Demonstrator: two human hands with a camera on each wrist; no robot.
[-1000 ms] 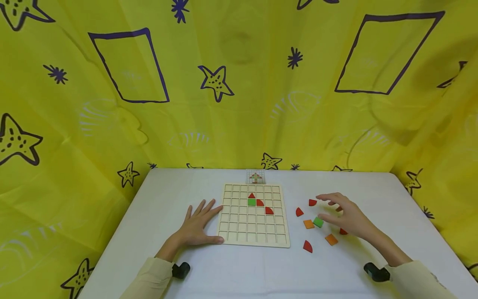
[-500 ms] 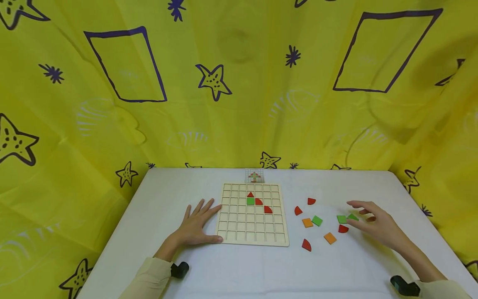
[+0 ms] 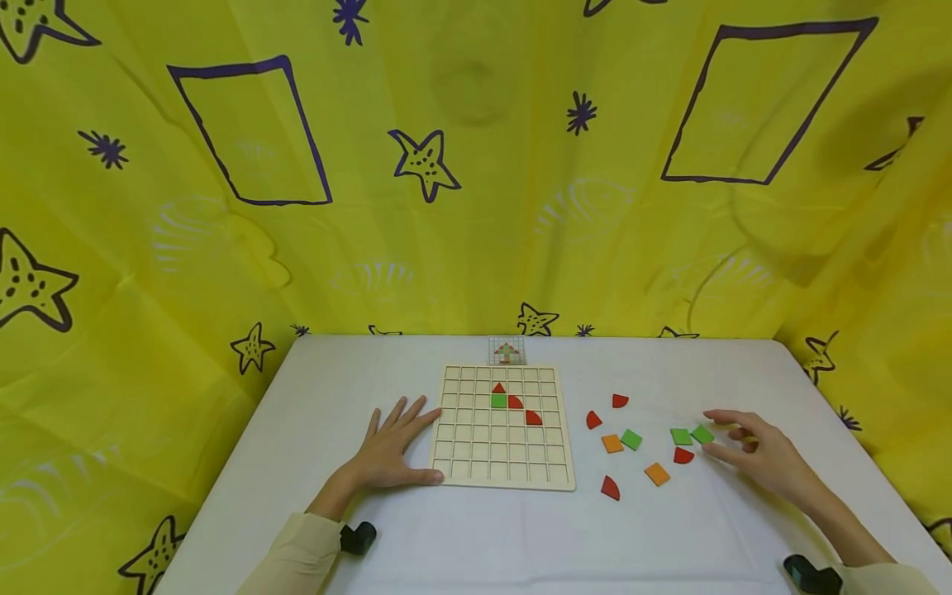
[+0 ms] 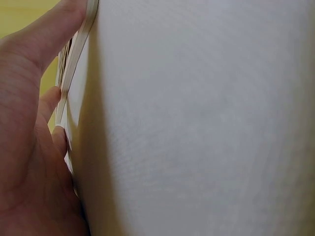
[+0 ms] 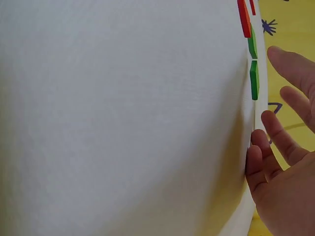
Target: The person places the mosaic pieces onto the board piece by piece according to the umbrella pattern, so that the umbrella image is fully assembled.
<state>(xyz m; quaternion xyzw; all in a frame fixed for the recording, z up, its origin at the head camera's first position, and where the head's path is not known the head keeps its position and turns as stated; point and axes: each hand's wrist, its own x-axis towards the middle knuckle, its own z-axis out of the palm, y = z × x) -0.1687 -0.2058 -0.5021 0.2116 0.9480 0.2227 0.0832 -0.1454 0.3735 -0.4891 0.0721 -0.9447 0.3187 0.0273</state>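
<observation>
A pale wooden grid board (image 3: 482,471) lies on the table. In it sit a red triangle (image 3: 499,388), a green square tile (image 3: 499,401) and two red quarter-circle tiles. My left hand (image 3: 390,450) lies spread along the board's left side, thumb and index fingertip at its edge; the left wrist view shows the thumb (image 4: 54,29) against that edge. My right hand (image 3: 762,454) is at the right, thumb and index finger apart on either side of a green square tile (image 3: 702,435). In the right wrist view this tile (image 5: 254,80) stands free of the fingers.
Left of the right hand lie more loose tiles: green squares (image 3: 681,436), orange squares (image 3: 658,474) and red quarter circles (image 3: 611,487). A small pattern card (image 3: 507,350) lies behind the board. Yellow curtain (image 3: 476,207) hangs around the white table (image 3: 357,364).
My right hand has moved right from over the middle of the loose tiles, uncovering two green squares, then drew back slightly from the rightmost one. My left hand stays at the board.
</observation>
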